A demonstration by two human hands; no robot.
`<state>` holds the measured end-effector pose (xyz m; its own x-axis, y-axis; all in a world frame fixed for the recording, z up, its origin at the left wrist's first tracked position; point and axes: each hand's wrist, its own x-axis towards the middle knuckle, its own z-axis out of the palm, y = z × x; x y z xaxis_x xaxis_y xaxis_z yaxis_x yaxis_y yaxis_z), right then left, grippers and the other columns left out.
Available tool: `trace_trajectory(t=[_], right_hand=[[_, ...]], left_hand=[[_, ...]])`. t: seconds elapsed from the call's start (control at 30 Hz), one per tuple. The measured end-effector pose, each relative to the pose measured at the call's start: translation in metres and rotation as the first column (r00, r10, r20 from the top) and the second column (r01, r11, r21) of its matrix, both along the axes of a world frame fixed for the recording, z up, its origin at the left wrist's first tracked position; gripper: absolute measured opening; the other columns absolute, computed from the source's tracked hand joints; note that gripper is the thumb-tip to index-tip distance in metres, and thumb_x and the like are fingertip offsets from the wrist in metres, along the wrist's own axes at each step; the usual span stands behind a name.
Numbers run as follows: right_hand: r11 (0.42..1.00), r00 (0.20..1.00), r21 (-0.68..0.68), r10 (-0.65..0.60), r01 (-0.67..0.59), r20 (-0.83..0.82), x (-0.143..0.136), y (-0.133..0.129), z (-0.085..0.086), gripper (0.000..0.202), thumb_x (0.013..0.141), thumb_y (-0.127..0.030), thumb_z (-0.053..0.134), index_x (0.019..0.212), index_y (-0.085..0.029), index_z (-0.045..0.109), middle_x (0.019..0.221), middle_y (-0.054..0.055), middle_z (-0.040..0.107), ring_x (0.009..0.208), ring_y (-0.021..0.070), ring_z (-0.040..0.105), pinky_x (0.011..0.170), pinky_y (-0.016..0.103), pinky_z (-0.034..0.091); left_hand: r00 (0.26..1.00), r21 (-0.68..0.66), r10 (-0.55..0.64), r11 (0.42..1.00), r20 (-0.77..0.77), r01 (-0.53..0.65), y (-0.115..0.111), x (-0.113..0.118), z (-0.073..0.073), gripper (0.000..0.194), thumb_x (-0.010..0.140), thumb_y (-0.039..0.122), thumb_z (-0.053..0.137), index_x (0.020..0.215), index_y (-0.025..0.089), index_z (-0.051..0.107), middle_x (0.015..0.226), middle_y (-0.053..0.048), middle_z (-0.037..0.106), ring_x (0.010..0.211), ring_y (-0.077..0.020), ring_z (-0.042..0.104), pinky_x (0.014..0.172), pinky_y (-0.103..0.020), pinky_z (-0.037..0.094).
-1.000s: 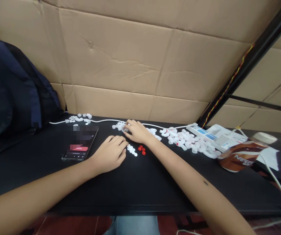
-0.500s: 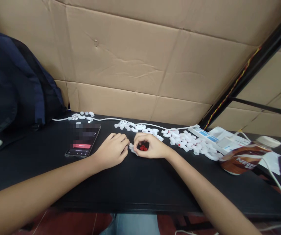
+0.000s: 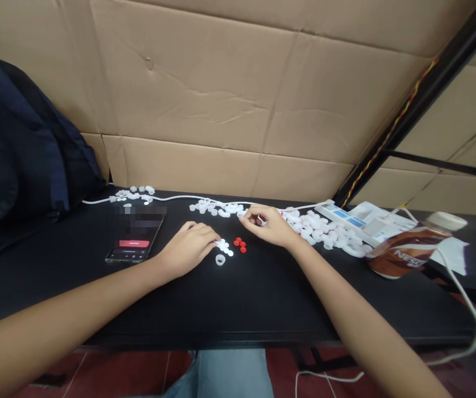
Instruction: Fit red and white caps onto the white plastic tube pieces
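A translucent ring point(image 3: 220, 263) now lies singled out beside my left hand point(image 3: 191, 246); both it and my right hand point(image 3: 271, 225) curl narrowly, whether gripping anything I can't tell.

The widest free room is the near part of the bench point(image 3: 238, 304) between the forearms, where a hand could slide in from the front edge until the ring point(image 3: 220, 260), white discs point(image 3: 225, 248) and red discs point(image 3: 242, 245) stand in the way. On the left, the left hand point(image 3: 192, 246) and forearm bar that space from the phone point(image 3: 134, 243), though a bare gap lies behind that hand, right of the phone. Right of the right hand point(image 3: 273, 225), the white pile point(image 3: 327, 229) and bottle point(image 3: 407, 249) obstruct passage, while upright cardboard point(image 3: 204, 94) walls off the back.
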<state>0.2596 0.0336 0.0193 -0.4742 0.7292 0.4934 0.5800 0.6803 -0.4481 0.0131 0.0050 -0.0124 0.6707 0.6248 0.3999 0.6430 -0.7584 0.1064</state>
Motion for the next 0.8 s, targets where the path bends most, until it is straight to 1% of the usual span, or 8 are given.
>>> trace_trajectory(t=[0.1, 0.2, 0.27, 0.33, 0.4, 0.43, 0.63, 0.8], right_hand=[[1.0, 1.0, 0.007, -0.031, 0.031, 0.006, 0.008, 0.007, -0.006, 0.025, 0.088, -0.032, 0.053, 0.066, -0.02, 0.053, 0.065, -0.001, 0.051, 0.06, 0.0123, 0.044, 0.06, 0.028, 0.036], [0.999, 0.999, 0.009, -0.032, 0.032, 0.002, 0.01, 0.009, -0.009, 0.025, 0.088, -0.032, 0.052, 0.067, -0.019, 0.054, 0.065, -0.001, 0.052, 0.06, 0.0122, 0.044, 0.06, 0.027, 0.036], [0.999, 0.999, 0.01, -0.032, 0.032, -0.008, 0.01, 0.009, -0.01, 0.024, 0.088, -0.032, 0.052, 0.068, -0.019, 0.055, 0.065, -0.001, 0.052, 0.06, 0.0121, 0.045, 0.06, 0.027, 0.037], [0.999, 0.999, 0.009, -0.038, 0.039, -0.015, 0.009, 0.009, -0.011, 0.024, 0.088, -0.032, 0.053, 0.069, -0.019, 0.055, 0.065, -0.001, 0.053, 0.06, 0.0121, 0.045, 0.06, 0.027, 0.037], [0.999, 0.999, 0.01, -0.045, 0.045, -0.013, 0.009, 0.009, -0.012, 0.023, 0.088, -0.032, 0.053, 0.069, -0.019, 0.055, 0.065, 0.0, 0.054, 0.06, 0.0122, 0.046, 0.06, 0.027, 0.036], [0.999, 0.999, 0.011, -0.046, 0.046, -0.008, 0.009, 0.009, -0.012, 0.023, 0.087, -0.032, 0.053, 0.069, -0.019, 0.055, 0.065, 0.0, 0.054, 0.06, 0.0122, 0.046, 0.06, 0.027, 0.036], [0.999, 0.999, 0.004, -0.047, 0.047, 0.013, 0.009, 0.012, -0.015, 0.022, 0.088, -0.03, 0.052, 0.069, -0.019, 0.054, 0.064, -0.001, 0.054, 0.06, 0.0116, 0.046, 0.059, 0.027, 0.036], [0.998, 0.997, -0.029, -0.059, 0.061, 0.046, 0.01, 0.011, -0.014, 0.019, 0.087, -0.029, 0.052, 0.071, -0.019, 0.056, 0.065, -0.001, 0.054, 0.06, 0.0118, 0.046, 0.06, 0.027, 0.036]], left_hand=[[1.0, 0.001, -0.007, 1.0, 0.028, 0.007, 0.001, -0.002, 0.002, 0.017, 0.098, 0.024, 0.049, 0.098, 0.021, 0.066, 0.099, 0.001, 0.07, 0.099, -0.0167, 0.061, 0.091, -0.035, 0.034], [0.996, 0.018, -0.025, 1.0, 0.08, 0.024, -0.001, -0.005, 0.007, 0.015, 0.096, 0.024, 0.052, 0.093, 0.02, 0.066, 0.095, 0.001, 0.07, 0.095, -0.0163, 0.061, 0.091, -0.035, 0.035], [0.986, 0.006, -0.093, 0.996, 0.136, 0.093, -0.004, -0.005, 0.011, 0.012, 0.095, 0.025, 0.055, 0.092, 0.02, 0.066, 0.094, 0.001, 0.069, 0.092, -0.0151, 0.061, 0.089, -0.033, 0.036], [0.965, -0.035, -0.2, 0.977, 0.17, 0.209, -0.007, -0.005, 0.014, 0.01, 0.094, 0.026, 0.057, 0.093, 0.022, 0.066, 0.092, 0.002, 0.069, 0.089, -0.0133, 0.061, 0.088, -0.03, 0.038], [0.943, -0.072, -0.285, 0.951, 0.174, 0.301, -0.009, -0.005, 0.015, 0.01, 0.093, 0.025, 0.057, 0.095, 0.022, 0.067, 0.09, 0.002, 0.068, 0.086, -0.012, 0.062, 0.088, -0.028, 0.039], [0.937, -0.081, -0.307, 0.943, 0.168, 0.324, -0.01, -0.005, 0.015, 0.01, 0.093, 0.024, 0.057, 0.095, 0.022, 0.067, 0.09, 0.002, 0.069, 0.086, -0.0118, 0.062, 0.088, -0.028, 0.039], [0.943, -0.047, -0.295, 0.951, 0.154, 0.305, -0.009, -0.007, 0.017, 0.011, 0.094, 0.024, 0.055, 0.097, 0.022, 0.066, 0.09, 0.001, 0.068, 0.087, -0.0129, 0.062, 0.089, -0.029, 0.039], [0.947, -0.025, -0.315, 0.948, 0.068, 0.317, -0.009, -0.011, 0.024, 0.013, 0.095, 0.024, 0.052, 0.098, 0.021, 0.064, 0.094, 0.0, 0.068, 0.089, -0.0132, 0.061, 0.089, -0.03, 0.038]])
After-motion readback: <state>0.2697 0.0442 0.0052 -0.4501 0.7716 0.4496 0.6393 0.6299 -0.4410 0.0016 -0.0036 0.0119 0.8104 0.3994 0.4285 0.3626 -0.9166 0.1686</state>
